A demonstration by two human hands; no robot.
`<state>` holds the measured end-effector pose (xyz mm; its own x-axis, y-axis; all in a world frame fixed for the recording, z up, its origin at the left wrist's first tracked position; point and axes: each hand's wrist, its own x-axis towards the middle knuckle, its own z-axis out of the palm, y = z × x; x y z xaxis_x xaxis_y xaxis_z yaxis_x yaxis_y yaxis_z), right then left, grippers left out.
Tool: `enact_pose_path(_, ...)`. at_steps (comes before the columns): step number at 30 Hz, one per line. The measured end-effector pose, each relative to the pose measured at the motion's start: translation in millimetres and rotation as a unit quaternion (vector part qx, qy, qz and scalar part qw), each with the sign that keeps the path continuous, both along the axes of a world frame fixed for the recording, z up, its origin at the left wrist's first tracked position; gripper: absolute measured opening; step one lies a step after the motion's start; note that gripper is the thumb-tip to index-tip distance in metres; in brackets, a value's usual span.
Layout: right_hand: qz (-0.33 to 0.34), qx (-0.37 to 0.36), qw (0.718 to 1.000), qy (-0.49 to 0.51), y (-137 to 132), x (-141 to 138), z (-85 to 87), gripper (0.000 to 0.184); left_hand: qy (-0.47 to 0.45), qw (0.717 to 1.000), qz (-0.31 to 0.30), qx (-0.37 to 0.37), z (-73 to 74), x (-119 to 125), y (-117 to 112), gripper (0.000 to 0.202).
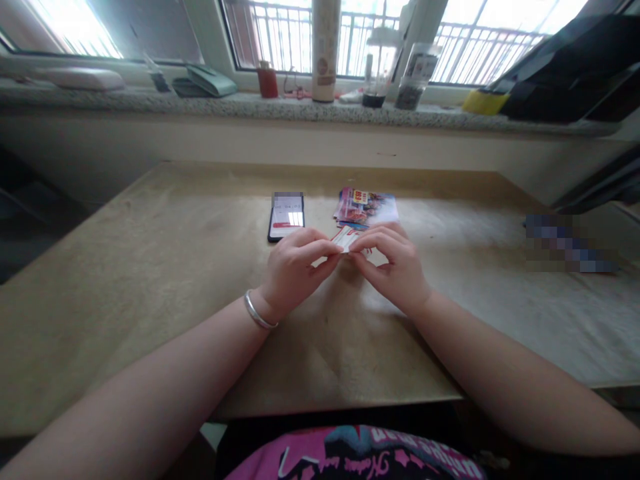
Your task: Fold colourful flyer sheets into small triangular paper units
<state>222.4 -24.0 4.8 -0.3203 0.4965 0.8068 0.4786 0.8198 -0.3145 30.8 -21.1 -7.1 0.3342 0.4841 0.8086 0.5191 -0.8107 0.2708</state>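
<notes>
Pinching thumb-to-finger, the left hand (pixel 299 268) grips a small white paper slip printed in red (pixel 346 237); the right hand (pixel 393 265) pinches its other side. Light, even pressure should prevent tearing. Beige tabletop (pixel 135 287) leaves room left of the hands; a black-edged rectangular phone (pixel 287 223) lies just beyond the left, a glossy colourful card pile (pixel 373 208) beyond the right; the near edge (pixel 345 405) runs bodyward.
</notes>
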Motion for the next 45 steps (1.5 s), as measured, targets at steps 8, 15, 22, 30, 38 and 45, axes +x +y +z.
enact_pose_path(8, -0.009, -0.022, 1.000, 0.010, -2.1, -3.4, -1.7, 0.009, 0.011, 1.000, 0.011, -0.011, 2.1, 2.6, -0.5, 0.007)
enact_pose_path(15, 0.004, -0.038, 0.999, 0.000, -2.2, -5.8, -2.8, 0.010, 0.039, 0.999, 0.024, -0.013, 1.2, 2.5, -1.8, 0.005)
enact_pose_path(22, 0.019, -0.063, 0.998, 0.010, -2.0, -7.2, -5.3, 0.010, 0.054, 0.998, 0.021, -0.027, 2.4, 3.2, -2.9, 0.010)
enact_pose_path(30, -0.015, -0.082, 0.997, -0.011, -3.0, -8.3, -2.7, 0.010, 0.047, 0.998, 0.031, -0.032, 0.6, 5.2, -3.0, 0.008)
enact_pose_path(38, -0.017, -0.058, 0.998, -0.013, 1.0, -4.6, -4.3, 0.011, 0.034, 0.999, 0.022, -0.030, 3.4, 5.1, -2.6, 0.009)
enact_pose_path(45, -0.012, -0.050, 0.998, -0.025, 1.0, -3.9, -5.1, 0.010, 0.087, 0.995, 0.044, 0.000, 2.8, 3.1, 0.6, 0.016)
